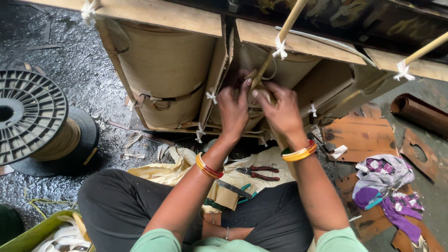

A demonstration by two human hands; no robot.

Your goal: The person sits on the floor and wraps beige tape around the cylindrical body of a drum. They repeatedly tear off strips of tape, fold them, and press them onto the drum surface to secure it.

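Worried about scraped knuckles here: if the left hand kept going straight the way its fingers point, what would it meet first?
Most likely the tan paper-wrapped coil that the left hand already touches, beside the thin wooden stick; depth is hard to judge.

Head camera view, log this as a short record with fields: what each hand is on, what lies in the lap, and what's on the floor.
left hand: left hand pressed on tan tape wrapped around a coil, fingers bent
right hand: right hand gripping the same tape beside it
frame: wooden frame around tan coils, tied with white strips
lap: red-handled pliers on yellow cloth
floor left: black spool
floor right: purple cloth on brown sheets
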